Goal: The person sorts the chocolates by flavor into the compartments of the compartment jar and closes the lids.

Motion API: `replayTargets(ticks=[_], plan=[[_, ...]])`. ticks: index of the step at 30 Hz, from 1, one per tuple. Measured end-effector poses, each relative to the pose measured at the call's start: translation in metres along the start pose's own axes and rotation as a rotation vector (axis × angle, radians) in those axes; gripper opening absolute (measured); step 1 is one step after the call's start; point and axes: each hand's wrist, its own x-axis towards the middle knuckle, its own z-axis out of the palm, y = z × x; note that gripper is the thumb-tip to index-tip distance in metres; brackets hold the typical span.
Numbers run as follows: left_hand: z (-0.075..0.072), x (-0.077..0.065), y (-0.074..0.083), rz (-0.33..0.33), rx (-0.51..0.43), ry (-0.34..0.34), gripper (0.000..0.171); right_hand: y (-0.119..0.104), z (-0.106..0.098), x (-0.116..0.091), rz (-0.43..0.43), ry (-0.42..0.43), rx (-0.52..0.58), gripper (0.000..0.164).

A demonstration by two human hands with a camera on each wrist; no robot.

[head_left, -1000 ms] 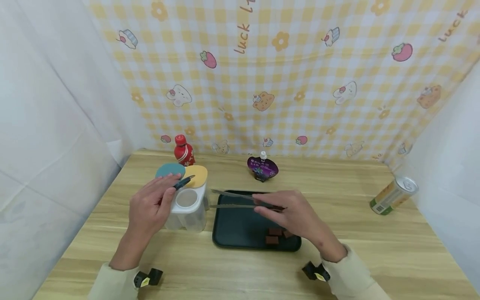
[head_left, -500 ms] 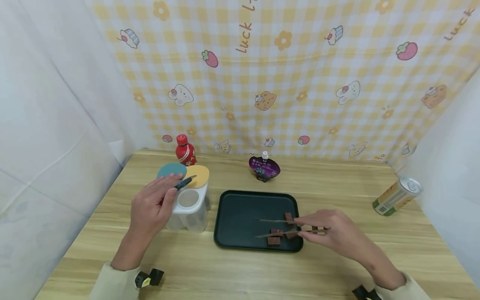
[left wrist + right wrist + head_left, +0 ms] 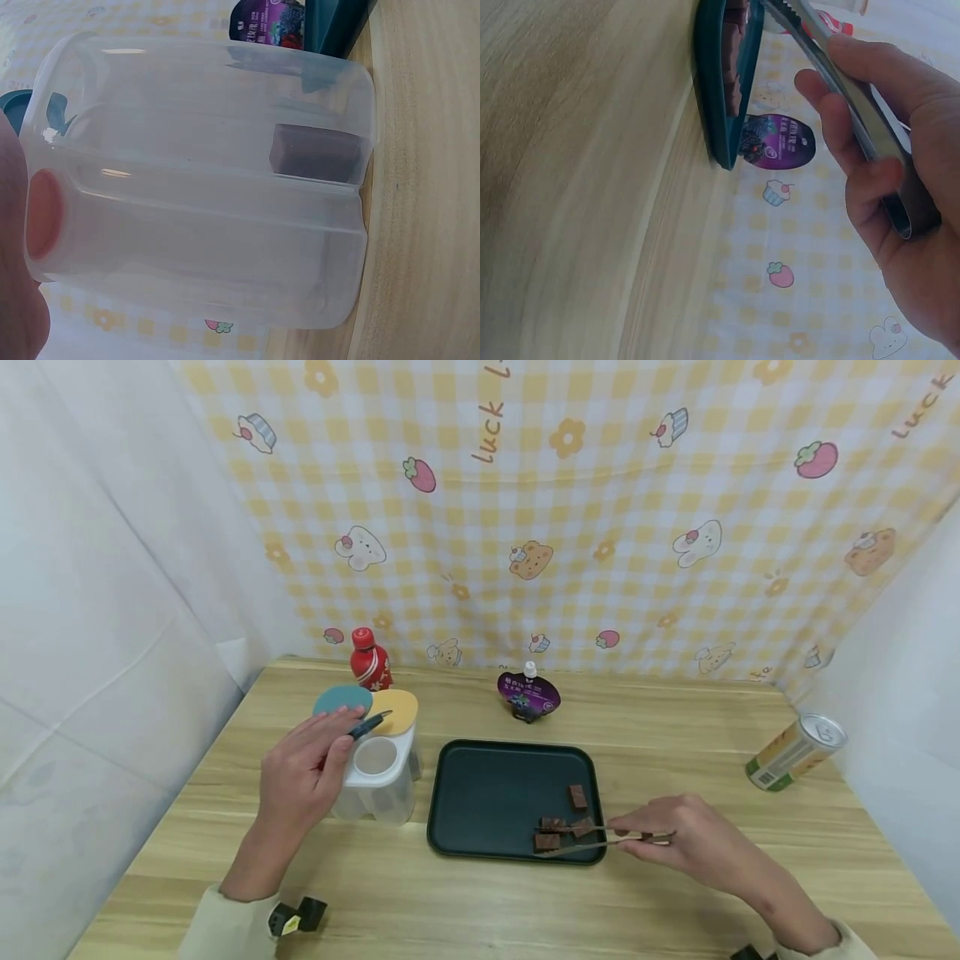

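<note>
My left hand [image 3: 303, 768] lies over a clear container [image 3: 202, 195] with a white top, its thumb and fingers pinching a raised dark blue lid [image 3: 369, 725]. Inside the container sits one brown block [image 3: 315, 154], seen through the wall. My right hand [image 3: 693, 839] grips metal tongs [image 3: 855, 105], whose arms stand apart over the right part of a dark green tray [image 3: 480, 793]. Several brown chocolate-like blocks [image 3: 577, 797] lie on that tray, some between or beneath the tong arms. Whether the tongs touch a block I cannot tell.
Teal [image 3: 342, 697] and yellow [image 3: 397, 710] lids cover the container's far compartments; a near opening is uncovered. A red bottle [image 3: 370, 660] stands behind it. A purple pouch [image 3: 528, 693] is behind the tray, and a can [image 3: 795, 752] stands at the right.
My right hand has moved right and toward me with the tongs, from beside the container to the blocks on the tray. My left hand has stayed put.
</note>
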Motion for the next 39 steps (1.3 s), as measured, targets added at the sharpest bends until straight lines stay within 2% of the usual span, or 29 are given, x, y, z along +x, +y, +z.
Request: replayTargets(ticks=[9, 14, 21, 27, 32, 39], plan=[[-0.001, 0.000, 0.000, 0.000, 0.004, 0.000, 0.061, 0.006, 0.001, 0.000, 0.037, -0.048, -0.021, 0.019], [-0.001, 0.000, 0.000, -0.005, 0.008, -0.009, 0.061, 0.007, 0.003, 0.000, 0.014, -0.024, 0.007, 0.019], [-0.001, 0.000, 0.001, -0.003, 0.007, -0.010, 0.060, 0.008, 0.006, -0.003, -0.012, 0.009, -0.014, 0.022], [-0.001, 0.000, 0.001, 0.004, 0.007, -0.001, 0.061, 0.006, 0.008, -0.002, -0.038, 0.070, 0.015, 0.022], [-0.001, 0.000, 0.001, 0.006, 0.003, 0.002, 0.061, -0.002, 0.007, 0.011, -0.064, 0.126, 0.047, 0.026], [-0.001, 0.001, 0.001, 0.002, -0.001, 0.007, 0.062, -0.019, 0.011, 0.048, -0.068, 0.210, 0.131, 0.029]])
